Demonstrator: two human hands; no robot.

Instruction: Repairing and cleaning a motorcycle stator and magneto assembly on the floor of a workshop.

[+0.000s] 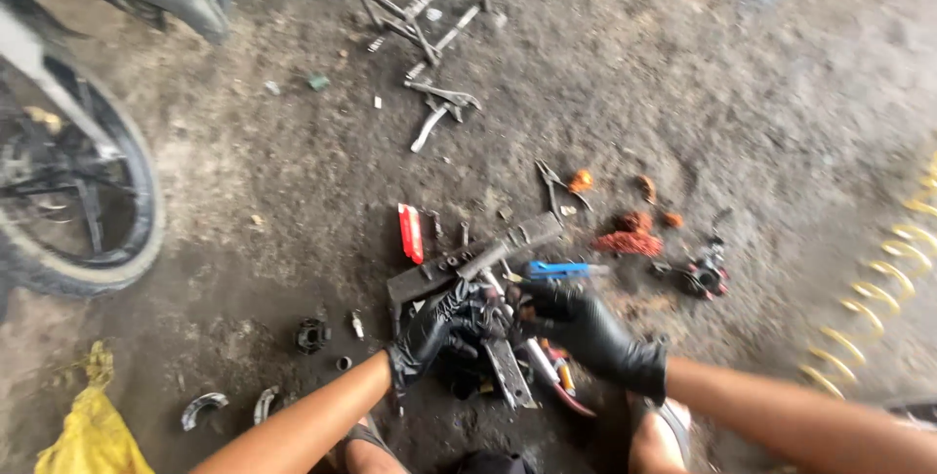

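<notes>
Both my hands wear black gloves and work low over an oily dirt floor. My left hand (pixel 429 335) and my right hand (pixel 586 332) meet around a small dark metal part (pixel 491 318) held between the fingertips; its exact shape is blurred. Just beyond the hands lie a dark metal bar (pixel 473 261), a blue-handled tool (pixel 556 268) and a red flat piece (pixel 411 233). Under my hands lie a grey metal plate (pixel 509 373) and a screwdriver with a red and yellow handle (pixel 556 376).
A motorcycle wheel (pixel 93 191) stands at left. Pliers (pixel 556 184), a lever (pixel 434 113), a metal frame (pixel 429 0), orange rags (pixel 630 238), a small red and black assembly (pixel 705 277), a yellow coil spring (pixel 878 308) and a yellow cloth (pixel 88 430) lie around.
</notes>
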